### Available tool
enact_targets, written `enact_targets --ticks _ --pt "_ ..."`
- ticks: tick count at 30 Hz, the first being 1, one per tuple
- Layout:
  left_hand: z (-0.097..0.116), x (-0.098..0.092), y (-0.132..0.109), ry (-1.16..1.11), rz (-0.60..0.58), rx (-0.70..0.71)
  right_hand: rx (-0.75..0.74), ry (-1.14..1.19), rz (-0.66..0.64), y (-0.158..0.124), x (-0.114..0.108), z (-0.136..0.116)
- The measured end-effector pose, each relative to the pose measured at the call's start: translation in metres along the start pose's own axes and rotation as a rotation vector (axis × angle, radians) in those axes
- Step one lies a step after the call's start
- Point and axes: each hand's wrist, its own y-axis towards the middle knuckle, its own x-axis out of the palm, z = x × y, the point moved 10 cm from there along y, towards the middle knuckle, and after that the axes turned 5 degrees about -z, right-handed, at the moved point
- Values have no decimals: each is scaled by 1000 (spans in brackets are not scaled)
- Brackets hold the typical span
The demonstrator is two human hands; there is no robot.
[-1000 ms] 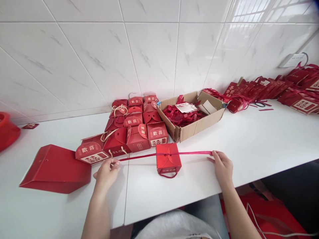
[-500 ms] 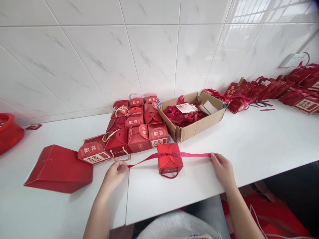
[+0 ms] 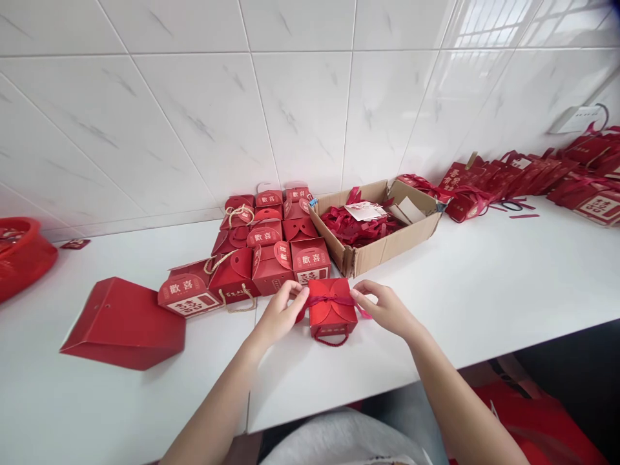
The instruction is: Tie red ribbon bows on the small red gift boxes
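A small red gift box stands upright on the white table in front of me, petal-like flaps closed over its top and a dark red cord handle at its near side. Across the top runs a dark pink ribbon, crossed at the middle. My left hand pinches the ribbon at the box's left edge, with a bit of it hanging below the fingers. At the right edge my right hand is closed on the ribbon too, and a bright pink piece shows beneath it. The fingers partly hide both ribbon ends.
Rows of red gift boxes stand behind on the left, beside a cardboard box of ribbons and cards. A larger red box lies at left near a red basin. Many red bags and scissors are at right.
Both hands have moved inward from holding the ribbon stretched wide to the box's side edges. The ribbon ends now hang beside the box. The box has stayed in place.
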Motion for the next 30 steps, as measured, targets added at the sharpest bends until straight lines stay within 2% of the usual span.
enact_targets --ticks 5,9,12,15,20,30 --pt "-3 18 12 4 -64 -28 26 -137 -122 10 14 -4" --pt "8 24 11 -35 -129 16 5 -77 -202 9 21 -5" --pt "17 25 8 -79 -151 46 -39 33 -180 9 19 -11" --pt "23 21 8 -85 -116 68 -80 85 -140 10 16 -15" --pt "22 14 10 -103 -71 104 -120 97 -159 13 16 -17" --pt "22 13 10 -59 -83 157 -103 118 -199 15 17 -12"
